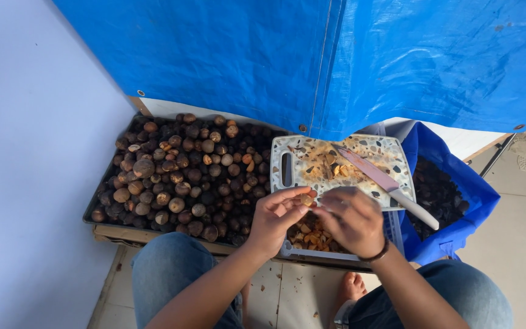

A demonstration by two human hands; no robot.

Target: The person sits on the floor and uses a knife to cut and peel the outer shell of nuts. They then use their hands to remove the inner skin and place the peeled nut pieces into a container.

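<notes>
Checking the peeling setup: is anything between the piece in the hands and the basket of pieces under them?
Nothing visible: both the left hand and right hand pinch the small orange-brown piece directly above the basket, with only open air between.

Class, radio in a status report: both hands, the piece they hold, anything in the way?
Left hand and right hand pinch small tan nut piece together. Pink-bladed knife lies on speckled cutting board. Nothing in the way.

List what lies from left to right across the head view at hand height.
Tray of brown round fruits → left hand pinching a small piece → right hand → knife on the speckled cutting board → blue bag.
</notes>
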